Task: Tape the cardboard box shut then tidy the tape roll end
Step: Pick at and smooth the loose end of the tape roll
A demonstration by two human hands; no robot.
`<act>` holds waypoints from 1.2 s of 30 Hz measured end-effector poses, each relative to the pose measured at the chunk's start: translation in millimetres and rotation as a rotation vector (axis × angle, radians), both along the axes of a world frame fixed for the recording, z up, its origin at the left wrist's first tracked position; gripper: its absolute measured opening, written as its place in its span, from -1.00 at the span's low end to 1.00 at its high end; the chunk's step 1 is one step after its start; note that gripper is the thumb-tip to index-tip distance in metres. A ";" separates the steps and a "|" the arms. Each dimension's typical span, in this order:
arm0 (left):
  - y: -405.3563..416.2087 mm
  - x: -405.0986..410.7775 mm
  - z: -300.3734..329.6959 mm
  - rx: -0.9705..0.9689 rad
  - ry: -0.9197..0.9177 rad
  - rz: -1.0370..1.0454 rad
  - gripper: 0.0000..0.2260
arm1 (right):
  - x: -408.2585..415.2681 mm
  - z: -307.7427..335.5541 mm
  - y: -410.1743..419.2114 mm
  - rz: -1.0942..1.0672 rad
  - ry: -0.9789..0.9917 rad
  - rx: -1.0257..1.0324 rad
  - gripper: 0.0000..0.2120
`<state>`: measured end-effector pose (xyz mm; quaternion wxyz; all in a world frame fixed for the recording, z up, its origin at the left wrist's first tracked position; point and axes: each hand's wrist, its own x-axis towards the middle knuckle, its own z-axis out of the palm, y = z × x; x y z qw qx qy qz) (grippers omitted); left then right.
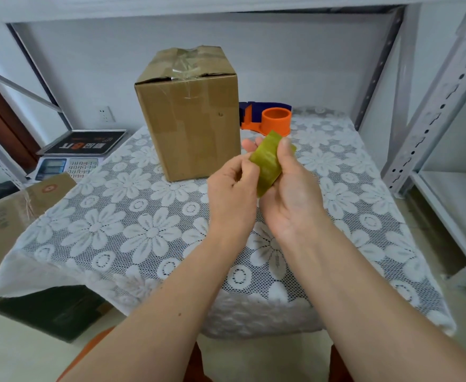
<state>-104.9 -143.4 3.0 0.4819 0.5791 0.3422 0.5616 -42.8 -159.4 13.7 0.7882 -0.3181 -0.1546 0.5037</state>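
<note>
With the cardboard box [189, 111] already taped, the right hand [287, 188] grips the tape roll [267, 164] steady while the left hand [231, 194], fingertips pinching its edge, apparently works the loose end.

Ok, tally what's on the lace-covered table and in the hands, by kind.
Cardboard box: 1
Tape roll, held in both hands: 1
Tape dispenser, orange and blue: 1
Total: 3
</note>
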 end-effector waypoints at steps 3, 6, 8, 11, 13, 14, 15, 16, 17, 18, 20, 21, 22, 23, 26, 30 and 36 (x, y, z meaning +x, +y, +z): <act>0.3 0.7 0.1 -0.041 -0.033 0.000 -0.71 | -1.6 -0.1 -1.1 0.003 -0.007 0.011 -0.66; -0.1 -0.3 0.7 -0.044 -0.048 0.003 -0.62 | -4.1 -0.2 -0.3 0.006 -0.011 0.024 -0.66; 0.6 0.2 -0.8 -0.022 -0.032 0.028 -0.68 | -5.3 -0.6 0.3 0.003 -0.002 0.027 -0.67; 0.7 1.2 -2.8 -0.012 -0.007 0.045 -0.73 | -6.0 -0.4 -0.1 0.003 0.003 0.026 -0.67; 1.4 0.7 -3.0 -0.008 0.004 0.055 -0.72 | -6.4 -0.4 -0.3 0.008 0.000 0.035 -0.67; 1.5 0.7 -2.9 -0.010 0.004 0.054 -0.70 | -6.4 -0.5 -0.4 0.008 -0.005 0.038 -0.66; 1.5 1.0 -2.7 -0.016 0.000 0.051 -0.69 | -6.7 -1.1 -0.2 0.007 -0.009 0.038 -0.66; 1.3 1.3 -2.7 -0.023 -0.007 0.046 -0.68 | -6.7 -1.5 0.0 0.007 -0.009 0.038 -0.65; 1.3 1.4 -2.7 -0.029 -0.017 0.043 -0.68 | -6.8 -1.7 0.2 0.007 -0.009 0.037 -0.65; 1.4 1.3 -3.0 -0.036 -0.030 0.043 -0.68 | -6.9 -1.8 0.5 0.007 -0.010 0.036 -0.65; 1.3 1.4 -3.3 -0.047 -0.064 0.036 -0.69 | -7.3 -1.8 0.7 0.005 -0.010 0.037 -0.66; 1.1 1.6 -3.4 -0.052 -0.073 0.034 -0.71 | -7.6 -1.9 0.6 0.004 -0.010 0.035 -0.66; 0.8 1.7 -3.4 -0.058 -0.074 0.033 -0.72 | -7.8 -2.3 0.5 0.002 -0.012 0.031 -0.66; 0.8 1.9 -3.6 -0.065 -0.070 0.035 -0.72 | -8.0 -2.7 0.5 0.000 -0.016 0.025 -0.66; 0.8 2.2 -4.0 -0.070 -0.062 0.037 -0.72 | -8.0 -3.0 0.2 -0.007 -0.022 0.014 -0.65; 1.0 2.2 -3.5 -0.091 -0.105 0.003 -0.73 | -7.6 -1.3 -0.9 -0.009 -0.031 0.020 -0.66; 3.3 -0.6 -9.2 -0.018 -0.081 -0.107 -0.77 | -2.4 2.1 -1.6 -0.049 -0.048 0.021 -0.64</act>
